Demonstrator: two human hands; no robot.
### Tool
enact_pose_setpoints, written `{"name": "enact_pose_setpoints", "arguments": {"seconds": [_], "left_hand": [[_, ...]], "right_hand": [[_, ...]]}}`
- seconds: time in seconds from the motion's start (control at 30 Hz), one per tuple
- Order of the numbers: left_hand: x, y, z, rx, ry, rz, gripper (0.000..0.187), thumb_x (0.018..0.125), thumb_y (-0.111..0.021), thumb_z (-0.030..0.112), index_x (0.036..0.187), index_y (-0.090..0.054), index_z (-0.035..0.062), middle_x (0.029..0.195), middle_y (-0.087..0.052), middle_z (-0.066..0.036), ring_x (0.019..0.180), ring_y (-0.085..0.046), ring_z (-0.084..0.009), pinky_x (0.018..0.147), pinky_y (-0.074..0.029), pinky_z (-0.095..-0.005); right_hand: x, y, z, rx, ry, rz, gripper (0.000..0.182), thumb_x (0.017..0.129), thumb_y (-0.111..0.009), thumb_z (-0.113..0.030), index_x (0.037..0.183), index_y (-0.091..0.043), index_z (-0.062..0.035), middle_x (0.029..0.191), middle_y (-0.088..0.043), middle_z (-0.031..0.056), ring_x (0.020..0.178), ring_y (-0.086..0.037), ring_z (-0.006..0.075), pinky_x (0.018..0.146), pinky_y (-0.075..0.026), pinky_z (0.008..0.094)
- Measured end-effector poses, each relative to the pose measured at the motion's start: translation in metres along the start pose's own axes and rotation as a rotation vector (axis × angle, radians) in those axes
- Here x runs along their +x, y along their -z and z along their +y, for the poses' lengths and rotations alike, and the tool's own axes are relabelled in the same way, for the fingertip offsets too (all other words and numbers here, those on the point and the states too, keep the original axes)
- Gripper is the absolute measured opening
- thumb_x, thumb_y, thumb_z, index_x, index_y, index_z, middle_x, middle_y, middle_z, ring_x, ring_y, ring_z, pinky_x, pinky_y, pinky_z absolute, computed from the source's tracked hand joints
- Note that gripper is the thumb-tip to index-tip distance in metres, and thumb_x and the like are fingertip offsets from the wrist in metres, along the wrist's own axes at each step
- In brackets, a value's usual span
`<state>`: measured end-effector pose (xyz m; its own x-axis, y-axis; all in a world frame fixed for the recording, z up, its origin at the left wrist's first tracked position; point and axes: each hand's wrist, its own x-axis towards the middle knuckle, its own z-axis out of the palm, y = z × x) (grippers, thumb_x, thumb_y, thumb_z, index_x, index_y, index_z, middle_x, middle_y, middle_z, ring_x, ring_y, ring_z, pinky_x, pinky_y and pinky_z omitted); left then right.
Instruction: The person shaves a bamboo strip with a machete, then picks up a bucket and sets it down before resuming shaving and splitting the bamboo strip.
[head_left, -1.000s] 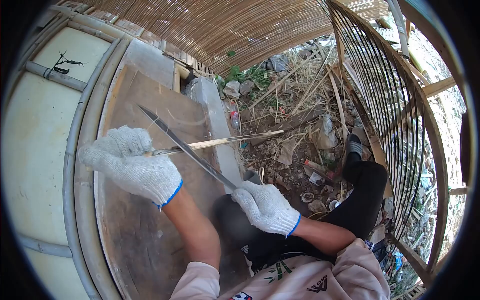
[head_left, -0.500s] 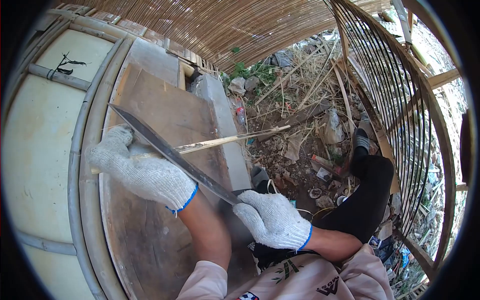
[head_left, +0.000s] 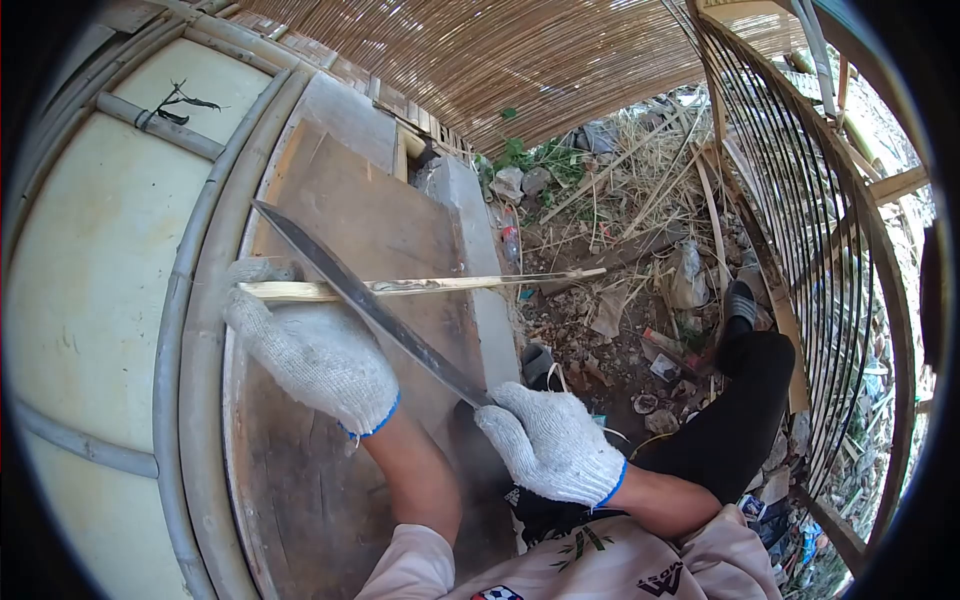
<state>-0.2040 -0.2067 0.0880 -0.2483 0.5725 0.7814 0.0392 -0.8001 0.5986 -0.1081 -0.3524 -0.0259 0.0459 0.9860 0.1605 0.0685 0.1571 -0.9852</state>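
A: Bamboo strip (head_left: 430,286) — where is it lying?

B: Across the wooden board (head_left: 300,470), running nearly level from the left hand (head_left: 310,345) out past the board's right edge and over the littered ground (head_left: 620,300). Its far end hangs in the air above the rubbish.

A: And the left hand's grip?

B: Clenched on the near end of the strip. The gloved fingers wrap it, and a short pale stub shows just beyond the knuckles on the left.

A: The right hand (head_left: 550,445)?

B: Its grip is closed around the handle of a long knife (head_left: 370,305). The handle itself is hidden inside the glove, low by the person's knee. The blade rises up and to the left, crossing over the strip just to the right of the left hand, and it looks to be touching the strip where they cross.

A: Both gloves the same?

B: White knit with blue cuffs, both of them.

A: What sits around the board?

B: A curved bamboo frame (head_left: 190,330) borders it on the left, with a pale panel (head_left: 90,260) beyond that. A concrete block (head_left: 470,250) runs along the board's right edge. Farther right stands a cage of thin bamboo slats (head_left: 800,200), and the person's leg in black (head_left: 740,410) stretches toward it, foot on the ground
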Motion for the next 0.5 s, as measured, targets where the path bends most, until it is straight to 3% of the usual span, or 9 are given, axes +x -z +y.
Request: {"name": "enact_pose_setpoints", "arguments": {"seconds": [0.27,0.4,0.5], "left_hand": [[-0.004,0.013,0.016,0.191,0.028,-0.023,0.029,0.110,-0.047,0.028,0.114,-0.058,0.0011,0.105,-0.055,-0.009,0.099,-0.054,-0.0179,0.092,-0.045,-0.0337],[-0.007,0.014,0.020,0.247,-0.026,-0.063,0.030,0.109,-0.048,0.028,0.116,-0.058,0.0009,0.103,-0.056,-0.008,0.095,-0.055,-0.0166,0.087,-0.047,-0.0318],[-0.008,0.014,0.019,0.232,-0.004,-0.061,0.030,0.109,-0.049,0.029,0.116,-0.058,0.0009,0.103,-0.057,-0.008,0.094,-0.054,-0.0159,0.085,-0.047,-0.0308]], "right_hand": [[-0.001,-0.017,-0.007,0.033,0.078,0.064,0.023,0.099,-0.063,-0.028,0.100,-0.063,-0.0056,0.077,-0.065,0.0191,0.072,-0.067,0.0413,0.062,-0.051,0.0492],[0.002,-0.020,-0.002,-0.018,0.096,0.094,0.023,0.098,-0.064,-0.028,0.099,-0.063,-0.0052,0.077,-0.065,0.0191,0.071,-0.067,0.0408,0.062,-0.051,0.0490],[0.001,-0.020,-0.002,-0.026,0.065,0.107,0.017,0.097,-0.060,-0.018,0.097,-0.066,-0.0026,0.074,-0.062,0.0220,0.069,-0.063,0.0446,0.060,-0.048,0.0479]]}}
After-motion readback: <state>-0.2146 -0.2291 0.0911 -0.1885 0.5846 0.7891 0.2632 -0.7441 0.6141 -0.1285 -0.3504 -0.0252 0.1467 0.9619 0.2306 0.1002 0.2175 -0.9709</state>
